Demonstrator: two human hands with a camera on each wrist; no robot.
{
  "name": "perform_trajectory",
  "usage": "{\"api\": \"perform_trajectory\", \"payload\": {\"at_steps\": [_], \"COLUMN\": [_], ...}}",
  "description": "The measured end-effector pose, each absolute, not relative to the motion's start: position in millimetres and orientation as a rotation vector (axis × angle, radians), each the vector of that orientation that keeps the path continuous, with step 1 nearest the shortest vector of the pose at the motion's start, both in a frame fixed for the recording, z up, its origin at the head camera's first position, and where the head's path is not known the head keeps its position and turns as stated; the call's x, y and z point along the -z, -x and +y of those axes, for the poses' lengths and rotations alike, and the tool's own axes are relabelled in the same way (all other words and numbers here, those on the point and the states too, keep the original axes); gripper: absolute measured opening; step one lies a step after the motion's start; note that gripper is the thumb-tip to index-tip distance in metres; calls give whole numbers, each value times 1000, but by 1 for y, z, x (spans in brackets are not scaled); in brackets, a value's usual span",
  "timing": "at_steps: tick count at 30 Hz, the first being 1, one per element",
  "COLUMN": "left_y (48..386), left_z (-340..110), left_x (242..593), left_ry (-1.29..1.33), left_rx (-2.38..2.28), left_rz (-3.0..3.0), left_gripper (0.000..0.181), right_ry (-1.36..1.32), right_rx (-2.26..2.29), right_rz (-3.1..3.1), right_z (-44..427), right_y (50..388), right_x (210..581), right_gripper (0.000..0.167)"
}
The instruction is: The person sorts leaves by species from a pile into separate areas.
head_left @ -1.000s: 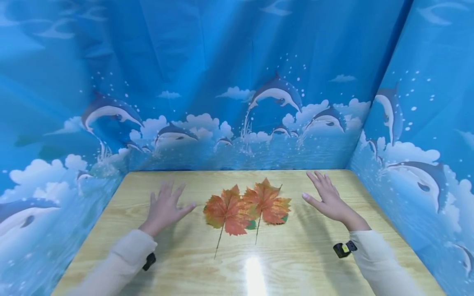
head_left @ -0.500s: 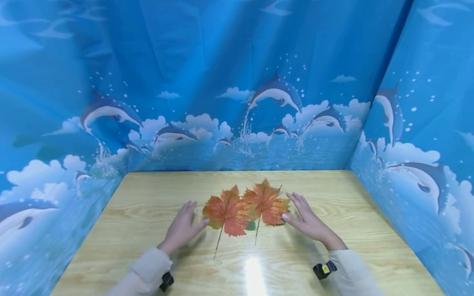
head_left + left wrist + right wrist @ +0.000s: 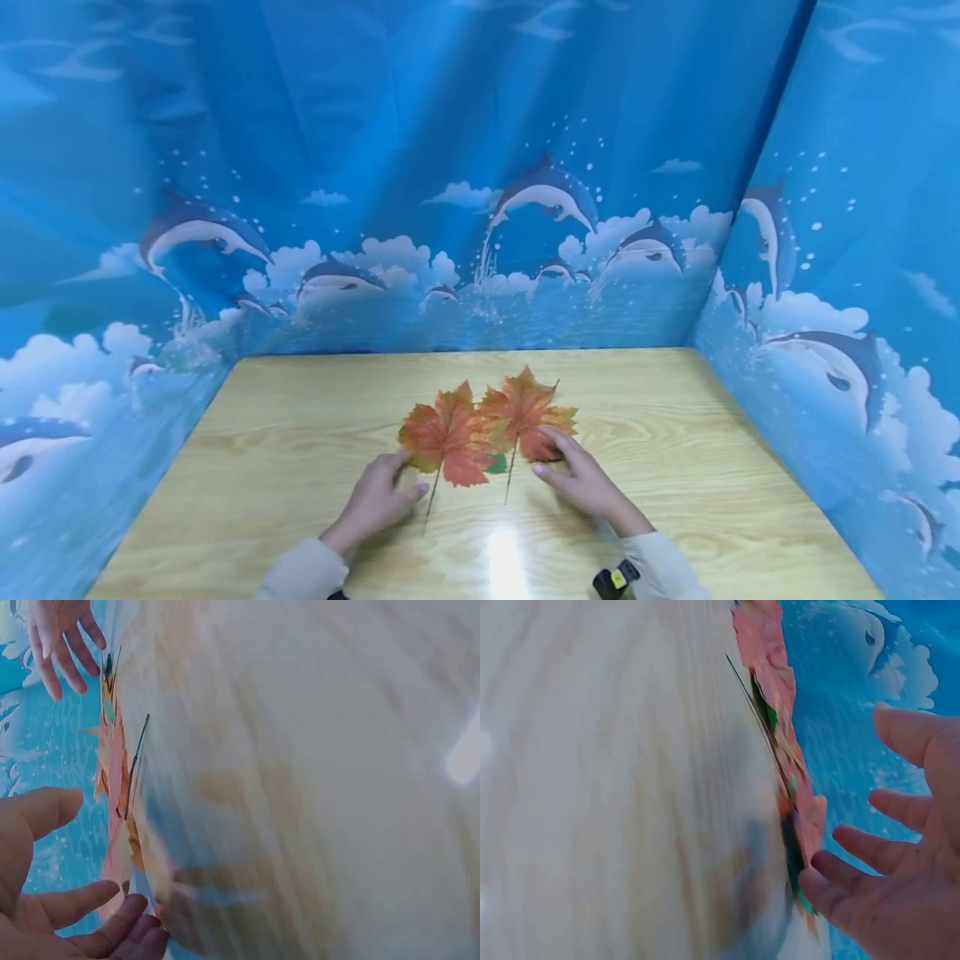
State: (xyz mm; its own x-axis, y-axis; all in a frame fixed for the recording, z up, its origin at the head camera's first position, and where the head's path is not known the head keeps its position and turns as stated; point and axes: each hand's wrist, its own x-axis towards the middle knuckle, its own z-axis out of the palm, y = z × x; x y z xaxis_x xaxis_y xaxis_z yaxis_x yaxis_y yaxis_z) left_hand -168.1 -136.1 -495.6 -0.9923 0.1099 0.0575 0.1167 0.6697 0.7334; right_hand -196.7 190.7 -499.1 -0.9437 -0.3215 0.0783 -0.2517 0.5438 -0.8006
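Note:
Two orange-red artificial maple leaves with thin dark stems lie side by side on the table, the left leaf (image 3: 448, 435) overlapping the right leaf (image 3: 521, 410). A bit of green leaf (image 3: 497, 464) shows from underneath. My left hand (image 3: 377, 500) is at the lower left edge of the left leaf, thumb spread from the loosely bent fingers. Over the lower right edge of the right leaf reaches my right hand (image 3: 587, 483), its fingers spread. In the wrist views the fingertips come close to the leaf edges; firm contact is hard to tell. Neither hand grips anything.
The pale wood-grain table (image 3: 300, 408) ends at a blue dolphin-print curtain (image 3: 420, 308) behind, with more curtain on both sides. A bright light reflection (image 3: 506, 558) lies near the front. A small black wrist camera (image 3: 613, 581) hangs below the right sleeve.
Both hands have come inward and down to the leaves from the sides. The head view has shifted slightly. The leaves lie as before.

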Motion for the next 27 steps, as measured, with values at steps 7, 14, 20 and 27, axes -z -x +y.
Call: {"api": "perform_trajectory", "payload": {"at_steps": [7, 14, 20, 27], "left_y": [170, 170, 169, 166], "left_z": [-127, -118, -116, -117], "left_x": [502, 506, 506, 506], "left_ry": [179, 194, 229, 269], "left_rx": [1206, 1344, 1350, 1344], "left_rz": [-2850, -2907, -2901, -2858], "left_gripper": [57, 41, 39, 28], "right_ry": [459, 300, 213, 184], "right_rx": [1498, 1513, 1584, 1619], "right_rz": [2598, 2712, 2742, 2805], "right_z": [170, 152, 141, 130], "right_y": [197, 196, 198, 204], "right_x": [508, 509, 511, 520], "right_gripper": [51, 42, 33, 24]}}
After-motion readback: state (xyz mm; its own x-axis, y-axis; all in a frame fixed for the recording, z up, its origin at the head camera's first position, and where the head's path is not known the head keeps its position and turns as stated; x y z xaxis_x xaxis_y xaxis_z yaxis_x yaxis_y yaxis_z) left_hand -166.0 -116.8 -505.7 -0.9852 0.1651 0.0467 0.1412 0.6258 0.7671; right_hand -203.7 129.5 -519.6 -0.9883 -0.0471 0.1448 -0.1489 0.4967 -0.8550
